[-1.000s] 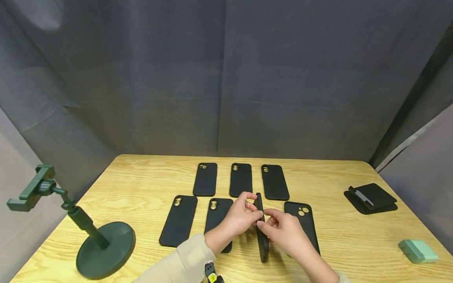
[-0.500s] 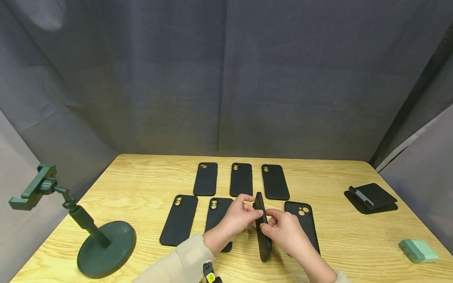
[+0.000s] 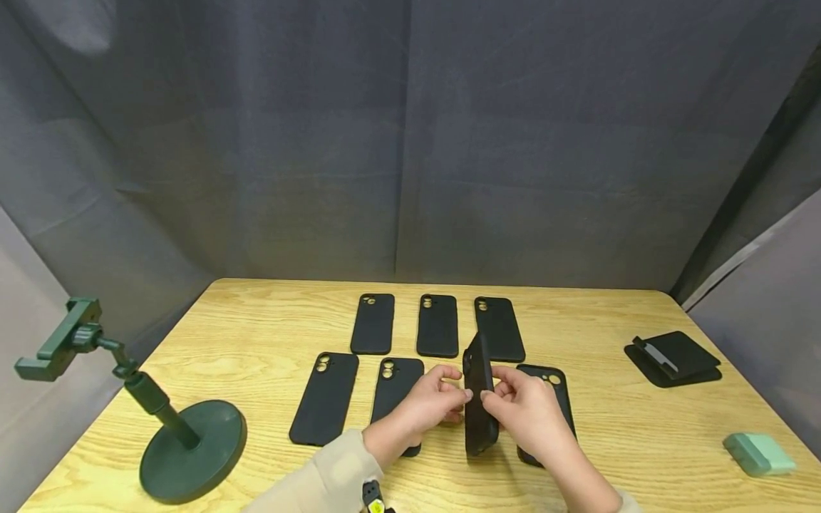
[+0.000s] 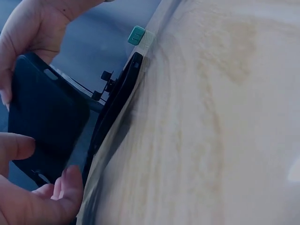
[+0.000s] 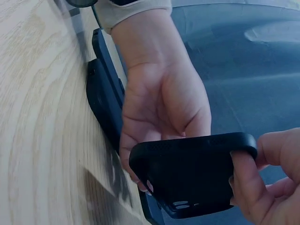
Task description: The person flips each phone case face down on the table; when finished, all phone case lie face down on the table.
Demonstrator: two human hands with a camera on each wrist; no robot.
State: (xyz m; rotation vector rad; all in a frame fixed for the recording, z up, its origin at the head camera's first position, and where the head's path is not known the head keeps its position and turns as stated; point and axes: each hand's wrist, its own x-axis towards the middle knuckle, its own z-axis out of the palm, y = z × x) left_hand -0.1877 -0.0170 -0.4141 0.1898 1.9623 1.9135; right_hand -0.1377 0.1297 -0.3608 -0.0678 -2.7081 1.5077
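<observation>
A black phone case (image 3: 479, 402) stands tilted on edge above the table. My right hand (image 3: 529, 413) pinches its right side between thumb and fingers. My left hand (image 3: 428, 402) is at the left of the case, the thumb tip touching its face and the other fingers loosely bent beside it. The left wrist view shows the smooth face of the case (image 4: 47, 112), with small cut-outs near its ends. In the right wrist view, the palm of my left hand (image 5: 161, 98) is partly hidden behind the case. Another phone case (image 3: 556, 402) lies partly under my right hand.
Several black phone cases lie in rows, including a front-left one (image 3: 323, 399) and a back-right one (image 3: 500, 330). A green phone stand (image 3: 192, 452) is at the left. To the right are a black folded wallet-like item (image 3: 683, 360) and a green block (image 3: 759, 454).
The case has turned so that more of its face shows to the head camera, and it has risen slightly. My right hand has shifted a little right and up.
</observation>
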